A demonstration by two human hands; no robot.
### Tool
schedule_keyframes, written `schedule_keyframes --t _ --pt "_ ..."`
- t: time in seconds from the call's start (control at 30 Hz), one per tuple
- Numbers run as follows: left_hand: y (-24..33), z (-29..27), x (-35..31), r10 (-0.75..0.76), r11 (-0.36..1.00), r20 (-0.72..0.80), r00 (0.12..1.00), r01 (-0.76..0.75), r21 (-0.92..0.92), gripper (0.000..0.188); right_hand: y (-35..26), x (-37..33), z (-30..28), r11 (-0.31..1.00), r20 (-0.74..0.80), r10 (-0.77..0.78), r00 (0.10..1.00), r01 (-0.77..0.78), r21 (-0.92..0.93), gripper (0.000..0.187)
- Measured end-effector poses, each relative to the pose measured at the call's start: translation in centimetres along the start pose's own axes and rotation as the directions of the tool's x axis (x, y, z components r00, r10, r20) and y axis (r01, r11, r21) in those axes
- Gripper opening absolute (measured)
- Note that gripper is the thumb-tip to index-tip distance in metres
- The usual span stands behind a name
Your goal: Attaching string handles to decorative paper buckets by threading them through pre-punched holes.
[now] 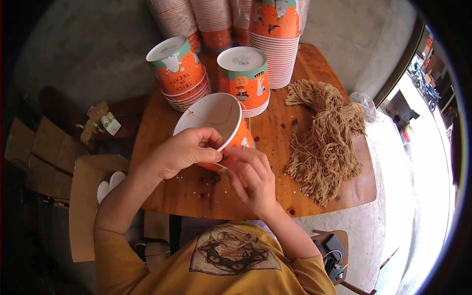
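Observation:
A paper bucket [209, 114], white inside and orange with printed figures outside, tilts over the table with its mouth up toward me. My left hand [184, 151] is closed on its near rim, fingertips inside the mouth. Against the outer wall just below the rim, my right hand [253, 178] has its fingers bent and drawn together by a piece of tan cord [221, 166]. Whether the right fingertips pinch cord or bucket wall is partly hidden. More of the cord hangs inside the bucket and loops past its far side.
Upside-down bucket stacks [243, 73] [182, 73] stand behind, with a taller stack [274, 54] and wrapped stacks [211, 24] at the back. A tan cord bundle [327, 142] lies right on the wooden table [265, 201]. An open carton [83, 211] stands left; a stool [339, 246] holding devices is lower right.

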State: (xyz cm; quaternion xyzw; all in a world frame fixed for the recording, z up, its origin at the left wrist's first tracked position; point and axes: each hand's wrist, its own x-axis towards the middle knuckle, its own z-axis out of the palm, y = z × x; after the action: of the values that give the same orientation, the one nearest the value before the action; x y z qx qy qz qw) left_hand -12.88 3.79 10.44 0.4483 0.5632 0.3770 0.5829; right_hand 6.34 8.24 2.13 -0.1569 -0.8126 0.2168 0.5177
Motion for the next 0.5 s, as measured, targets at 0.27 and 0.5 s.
schedule_keyframes --t 0.27,0.5 --pt "-0.1 0.2 0.4 -0.001 1.0 -0.002 1.0 0.001 0.028 0.023 0.7 -0.2 0.0 1.0 -0.024 0.015 1.0 -0.015 0.01 0.022" --pt "0.0 0.4 0.4 -0.024 1.0 0.006 1.0 0.024 0.011 0.023 0.9 -0.6 -0.1 0.99 -0.002 -0.099 0.995 0.099 -0.101 0.023"
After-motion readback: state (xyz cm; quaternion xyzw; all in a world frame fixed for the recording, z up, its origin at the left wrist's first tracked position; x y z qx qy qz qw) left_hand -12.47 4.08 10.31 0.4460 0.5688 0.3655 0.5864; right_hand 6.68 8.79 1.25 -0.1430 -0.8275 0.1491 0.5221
